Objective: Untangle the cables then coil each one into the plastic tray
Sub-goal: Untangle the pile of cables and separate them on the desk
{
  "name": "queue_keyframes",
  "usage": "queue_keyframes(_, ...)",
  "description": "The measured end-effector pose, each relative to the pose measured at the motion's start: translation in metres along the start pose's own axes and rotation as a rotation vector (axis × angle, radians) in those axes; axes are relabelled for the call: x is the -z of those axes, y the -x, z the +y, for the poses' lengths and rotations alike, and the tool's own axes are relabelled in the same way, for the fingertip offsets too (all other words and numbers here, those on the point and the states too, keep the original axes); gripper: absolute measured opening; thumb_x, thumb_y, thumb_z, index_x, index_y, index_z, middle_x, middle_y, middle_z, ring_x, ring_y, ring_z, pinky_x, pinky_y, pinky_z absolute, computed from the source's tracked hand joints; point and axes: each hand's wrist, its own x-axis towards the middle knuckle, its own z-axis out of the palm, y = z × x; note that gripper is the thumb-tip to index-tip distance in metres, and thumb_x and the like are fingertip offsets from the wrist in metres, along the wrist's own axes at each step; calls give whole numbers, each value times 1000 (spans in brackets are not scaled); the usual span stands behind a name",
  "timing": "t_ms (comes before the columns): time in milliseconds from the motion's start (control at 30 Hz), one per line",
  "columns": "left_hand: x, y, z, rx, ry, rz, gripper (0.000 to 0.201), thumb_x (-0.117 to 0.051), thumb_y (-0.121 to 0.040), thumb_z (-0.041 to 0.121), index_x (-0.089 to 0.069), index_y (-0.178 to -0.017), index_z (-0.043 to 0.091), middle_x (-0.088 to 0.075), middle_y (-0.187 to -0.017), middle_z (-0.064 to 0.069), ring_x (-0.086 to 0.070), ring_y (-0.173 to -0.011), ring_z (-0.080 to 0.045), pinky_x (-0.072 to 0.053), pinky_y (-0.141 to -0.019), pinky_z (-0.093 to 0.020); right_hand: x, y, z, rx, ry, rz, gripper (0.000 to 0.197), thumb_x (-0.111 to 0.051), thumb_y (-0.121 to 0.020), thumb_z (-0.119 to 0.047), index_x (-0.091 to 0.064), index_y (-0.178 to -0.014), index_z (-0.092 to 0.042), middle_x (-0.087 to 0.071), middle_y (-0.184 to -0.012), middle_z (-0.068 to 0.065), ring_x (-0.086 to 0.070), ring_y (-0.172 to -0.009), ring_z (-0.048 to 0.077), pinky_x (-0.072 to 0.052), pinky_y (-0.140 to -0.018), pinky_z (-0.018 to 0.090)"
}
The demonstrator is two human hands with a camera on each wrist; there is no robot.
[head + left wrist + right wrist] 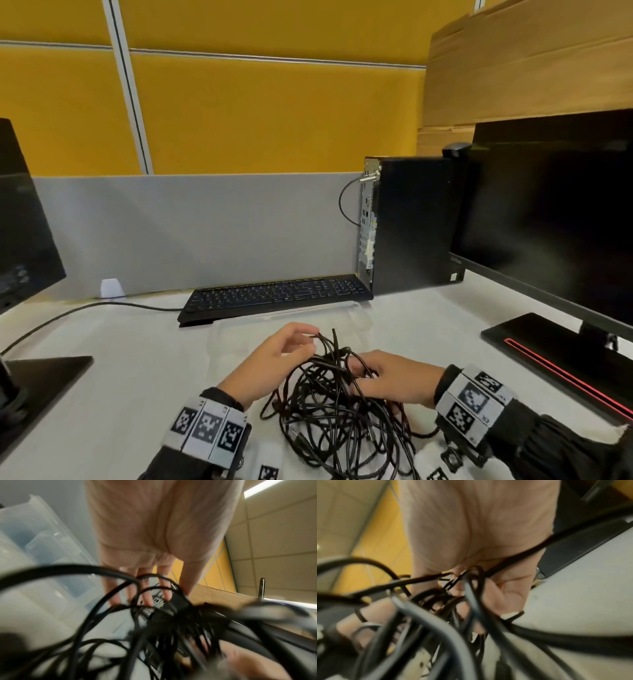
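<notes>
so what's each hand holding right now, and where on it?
Right hand grips the black cable tangle at its top right. Left hand pinches one loop at the tangle's top.

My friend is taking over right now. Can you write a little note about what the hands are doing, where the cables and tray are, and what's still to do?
Left hand: pinches a loop at the top of the cables.
Right hand: fingers curl into the pile and grip several strands.
The cables lie in one black knot on the desk, between the hands.
The clear plastic tray sits just behind them, in front of the keyboard; no cable is visible in it.
Done: nothing is separated yet.
Left: pull each cable free, coil it, put it in the tray.
</notes>
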Motion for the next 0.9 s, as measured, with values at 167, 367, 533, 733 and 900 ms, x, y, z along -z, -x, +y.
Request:
queue_keyframes(167,0,4,1,-96,224,235,28,-55,-87,34,-57,-114,33,-59,-119,15,-52,-113,2,-41,-103,-31,12,7,-16,86,-21,144,16,-49,-93,-10,-40,-80,-12,-44,-73,0,-37,-53,1,-32,-43,10)
queue_keyframes(367,10,10,7,-56,546,239,38,-52,-86,52,-58,-118,32,-61,-121,12,-56,-110,0,-42,-99,-38,8,9,-24,371,-116,494,9,-50,-91,-17,-46,-83,-21,-48,-74,-9,-42,-65,0,-35,-64,13)
queue_keyframes(533,10,23,19,72,913,-33,66,-34,-75,72,-56,-125,35,-61,-127,-4,-58,-111,-26,-43,-91,-59,0,7,-29,505,-52,737,10,-52,-88,-20,-47,-95,-15,-46,-84,6,-47,-73,15,-43,-67,28)
queue_keyframes(733,3,31,25,10,1040,-292,74,-43,-65,80,-62,-119,32,-62,-124,-7,-60,-105,-33,-49,-81,-55,-10,13,-28,575,201,607,38,-50,-91,-15,-40,-116,-42,-43,-117,-23,-45,-110,-3,-37,-94,12)
queue_keyframes(900,0,28,26,56,957,-244,42,-58,-73,59,-74,-87,24,-67,-102,-6,-54,-97,-31,-46,-66,-35,-16,12,-23,453,195,480,39,-47,-94,-18,-33,-121,-43,-35,-129,-25,-33,-120,-16,-25,-100,3)
